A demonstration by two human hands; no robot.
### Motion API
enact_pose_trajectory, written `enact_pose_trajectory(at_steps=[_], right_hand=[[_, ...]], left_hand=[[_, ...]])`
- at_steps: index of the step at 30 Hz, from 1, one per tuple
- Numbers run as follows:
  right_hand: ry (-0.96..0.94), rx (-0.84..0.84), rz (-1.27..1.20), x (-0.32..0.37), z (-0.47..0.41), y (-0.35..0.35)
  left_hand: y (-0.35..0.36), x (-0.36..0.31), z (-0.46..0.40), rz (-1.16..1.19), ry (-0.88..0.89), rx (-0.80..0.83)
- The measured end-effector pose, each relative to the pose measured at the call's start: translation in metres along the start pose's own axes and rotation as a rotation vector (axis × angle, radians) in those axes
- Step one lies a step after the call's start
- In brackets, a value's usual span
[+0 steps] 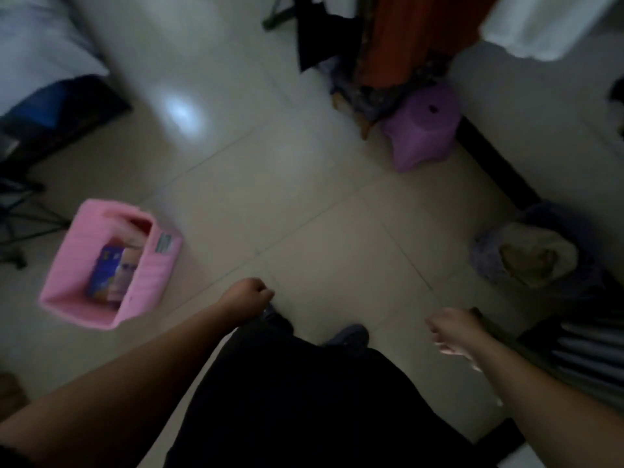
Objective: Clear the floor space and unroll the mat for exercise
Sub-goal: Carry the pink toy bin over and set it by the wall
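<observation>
I look down at a pale tiled floor [304,204] in a dim, blurred view. A pink basket [77,265] with a few packets inside stands on the floor at the left. A purple plastic stool [422,130] sits at the back right by the wall. My left hand [248,295] is curled into a fist over the floor with nothing in it. My right hand [452,329] hangs at the right, fingers loosely curled, holding nothing that I can make out. No mat shows in this view.
Hanging orange and dark clothes [398,38] fill the back. A bed edge [40,55] lies at the top left with a dark folding stand [20,211] below it. A purple bag with cloth [526,255] and striped fabric [580,349] sit at the right wall.
</observation>
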State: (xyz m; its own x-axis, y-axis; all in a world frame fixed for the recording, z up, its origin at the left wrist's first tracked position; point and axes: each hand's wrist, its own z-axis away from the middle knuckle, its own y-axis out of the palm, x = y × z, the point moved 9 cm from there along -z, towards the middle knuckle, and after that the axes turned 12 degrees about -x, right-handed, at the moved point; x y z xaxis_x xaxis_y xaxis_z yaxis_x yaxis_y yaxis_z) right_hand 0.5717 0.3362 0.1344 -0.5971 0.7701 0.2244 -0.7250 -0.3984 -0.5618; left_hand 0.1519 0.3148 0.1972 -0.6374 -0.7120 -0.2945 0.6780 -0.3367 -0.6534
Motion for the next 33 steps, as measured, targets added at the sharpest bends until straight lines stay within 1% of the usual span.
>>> enact_pose_trajectory(at_steps=[2, 5, 9, 12, 14, 16, 20, 22, 24, 28, 31, 33], right_hand=[[-0.056, 0.001, 0.025, 0.047, 0.007, 0.012], [-0.154, 0.039, 0.059, 0.132, 0.028, 0.053], [-0.306, 0.143, 0.141, 0.250, 0.084, 0.140], [-0.516, 0.189, 0.281, 0.330, 0.137, 0.214], [-0.631, 0.222, 0.387, 0.372, 0.169, 0.262], [-0.721, 0.249, 0.493, 0.402, 0.196, 0.304], [-0.850, 0.286, 0.712, 0.441, 0.222, 0.366], [-0.862, 0.262, 0.789, 0.458, 0.213, 0.383], [-0.841, 0.227, 0.856, 0.478, 0.192, 0.395], [-0.773, 0.146, 0.991, 0.529, 0.147, 0.423], [-0.776, 0.180, 1.055, 0.582, 0.131, 0.477], [-0.783, 0.217, 1.115, 0.617, 0.133, 0.519]], left_hand=[[-0.019, 0.028, 0.003, 0.066, -0.026, -0.026], [-0.041, 0.081, 0.005, 0.149, -0.062, -0.041], [-0.075, 0.179, 0.006, 0.090, -0.132, -0.016], [-0.110, 0.258, 0.006, 0.111, -0.225, -0.037], [-0.135, 0.308, 0.007, 0.152, -0.306, -0.060], [-0.159, 0.357, 0.010, 0.247, -0.426, -0.096], [-0.196, 0.429, 0.020, 0.592, -0.687, -0.258], [-0.202, 0.445, 0.019, 0.716, -0.765, -0.301], [-0.202, 0.449, 0.013, 0.765, -0.812, -0.297], [-0.184, 0.433, -0.020, 0.795, -0.815, -0.112], [-0.189, 0.424, -0.062, 0.764, -0.748, -0.004], [-0.209, 0.428, -0.091, 0.776, -0.765, 0.003]])
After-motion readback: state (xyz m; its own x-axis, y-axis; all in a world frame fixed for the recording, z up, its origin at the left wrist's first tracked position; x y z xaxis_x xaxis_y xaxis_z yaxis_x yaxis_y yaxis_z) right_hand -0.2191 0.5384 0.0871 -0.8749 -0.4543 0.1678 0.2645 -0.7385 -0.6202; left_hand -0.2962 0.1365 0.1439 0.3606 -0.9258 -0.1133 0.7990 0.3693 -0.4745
